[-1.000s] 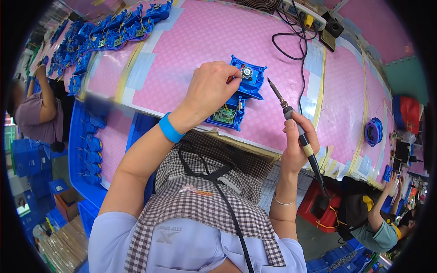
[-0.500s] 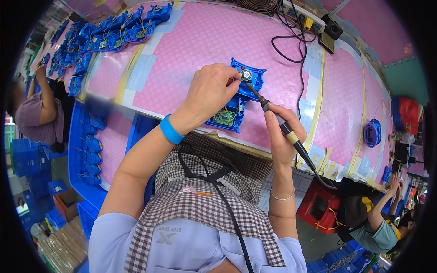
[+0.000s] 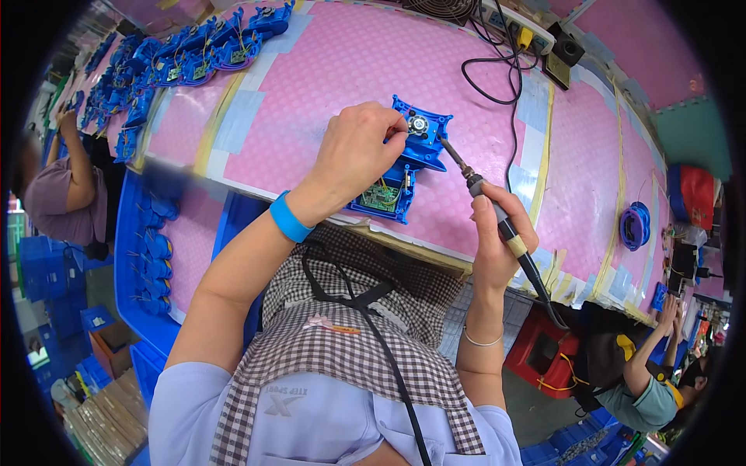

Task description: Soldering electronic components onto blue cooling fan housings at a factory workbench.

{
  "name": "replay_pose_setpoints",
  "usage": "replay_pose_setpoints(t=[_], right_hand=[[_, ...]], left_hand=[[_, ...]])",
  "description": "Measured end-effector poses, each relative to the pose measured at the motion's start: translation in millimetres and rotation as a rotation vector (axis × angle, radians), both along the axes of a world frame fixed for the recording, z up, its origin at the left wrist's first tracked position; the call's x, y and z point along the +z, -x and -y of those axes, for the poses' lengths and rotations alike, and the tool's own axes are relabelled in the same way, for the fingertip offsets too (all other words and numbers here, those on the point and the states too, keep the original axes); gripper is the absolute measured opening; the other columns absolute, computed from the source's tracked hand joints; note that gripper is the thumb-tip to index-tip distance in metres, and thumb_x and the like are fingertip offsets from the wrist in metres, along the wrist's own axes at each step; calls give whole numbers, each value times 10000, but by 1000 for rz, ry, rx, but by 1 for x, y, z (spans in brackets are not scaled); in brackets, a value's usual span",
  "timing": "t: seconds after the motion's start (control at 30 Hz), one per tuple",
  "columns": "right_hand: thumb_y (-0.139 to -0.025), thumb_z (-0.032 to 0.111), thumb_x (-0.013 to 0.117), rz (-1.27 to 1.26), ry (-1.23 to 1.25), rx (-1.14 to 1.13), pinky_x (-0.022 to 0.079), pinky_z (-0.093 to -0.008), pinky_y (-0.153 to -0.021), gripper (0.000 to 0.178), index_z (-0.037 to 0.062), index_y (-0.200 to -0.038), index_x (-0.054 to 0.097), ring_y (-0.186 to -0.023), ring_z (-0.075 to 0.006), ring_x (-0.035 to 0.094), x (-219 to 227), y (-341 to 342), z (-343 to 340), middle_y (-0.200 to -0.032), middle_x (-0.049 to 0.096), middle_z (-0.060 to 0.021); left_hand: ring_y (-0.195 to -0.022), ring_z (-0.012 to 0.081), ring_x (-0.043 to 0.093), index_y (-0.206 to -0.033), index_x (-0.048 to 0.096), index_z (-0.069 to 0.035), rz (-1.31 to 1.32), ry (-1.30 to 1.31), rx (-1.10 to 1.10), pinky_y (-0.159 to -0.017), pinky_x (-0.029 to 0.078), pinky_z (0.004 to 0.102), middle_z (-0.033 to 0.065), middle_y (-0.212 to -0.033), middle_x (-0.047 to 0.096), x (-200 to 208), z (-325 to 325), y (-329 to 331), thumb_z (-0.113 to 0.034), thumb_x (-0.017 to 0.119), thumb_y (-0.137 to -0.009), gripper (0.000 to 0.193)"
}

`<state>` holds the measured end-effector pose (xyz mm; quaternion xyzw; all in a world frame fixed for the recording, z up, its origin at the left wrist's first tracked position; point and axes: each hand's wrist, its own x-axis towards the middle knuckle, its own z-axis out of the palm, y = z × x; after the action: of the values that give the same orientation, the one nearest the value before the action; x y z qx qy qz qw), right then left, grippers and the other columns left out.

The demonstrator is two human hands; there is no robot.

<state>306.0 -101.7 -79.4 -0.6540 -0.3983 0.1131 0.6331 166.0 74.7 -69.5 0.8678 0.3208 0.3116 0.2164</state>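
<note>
A blue plastic housing lies open on the pink-covered table in front of me. Its upper half (image 3: 432, 153) carries a round silver-and-black speaker (image 3: 418, 125). The lower half, nearer my body, holds a green circuit board (image 3: 379, 196) with thin wires. My left hand (image 3: 359, 146) is pinched at the speaker's left edge; whatever sits between its fingertips is hidden. In my right hand (image 3: 501, 233) is a soldering iron (image 3: 503, 223), gripped like a pen. The iron's tip points at the upper half's right edge, away from the speaker; I cannot tell whether it touches the plastic.
Similar blue housings (image 3: 198, 58) stand in rows at the far left. A blue bin (image 3: 132, 264) with blue parts sits below the table's left side. At the back are a power strip (image 3: 513, 25) and a black cable (image 3: 519, 128). A purple-blue ring-shaped part (image 3: 636, 227) lies right. People work on both sides.
My right hand has drawn the soldering iron to the right, taking its tip off the speaker's lower edge. The left hand stays nearly in place, still pinched.
</note>
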Motion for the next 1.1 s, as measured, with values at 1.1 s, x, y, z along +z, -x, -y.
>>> replay_pose_setpoints(t=[1.1], right_hand=[[-1005,97,545,-16,-410,-220,454,-261,-589,241,-25,-1207,596,-666,-105,536,8,-68,58,-805,591,-50]], left_hand=[[-997,334,648,-1062,726,-7,-336,-433,842,-899,499,426,199,-1086,689,-33,-190,353,-186,681,-863,272]])
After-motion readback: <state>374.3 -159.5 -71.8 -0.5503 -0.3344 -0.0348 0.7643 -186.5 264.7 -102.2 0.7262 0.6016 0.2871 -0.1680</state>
